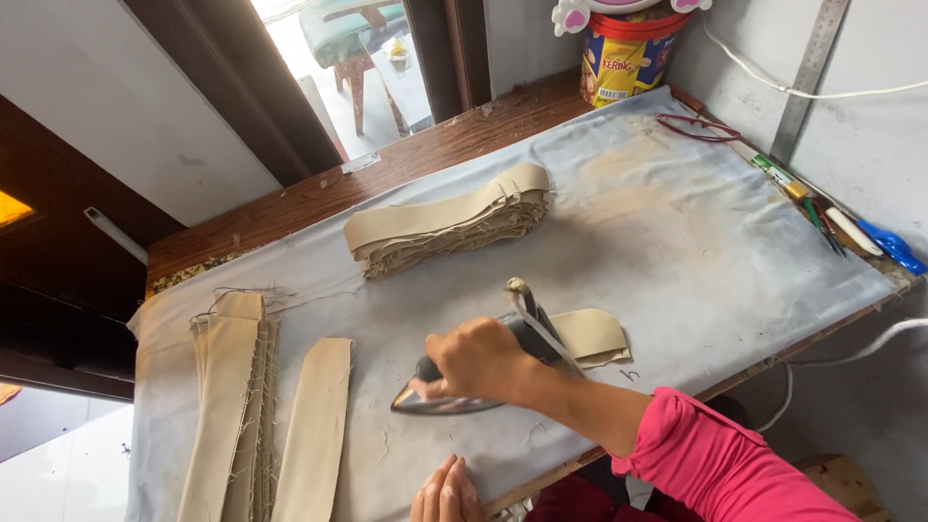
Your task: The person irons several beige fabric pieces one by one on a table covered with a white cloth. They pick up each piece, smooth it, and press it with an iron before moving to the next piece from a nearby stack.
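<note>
Our right hand [480,360] is closed around the handle of the iron [462,391], which sits flat on the grey pressing cloth [677,242] just beside a small folded beige piece [592,335]. It looks heavy and hot—best held only by that handle. Our left hand [447,493] rests flat and empty at the table's edge (near one soft, limp fabric strip [316,425]).

Sewing workshop, iron [464,382] (fabric strips [449,232])
</note>
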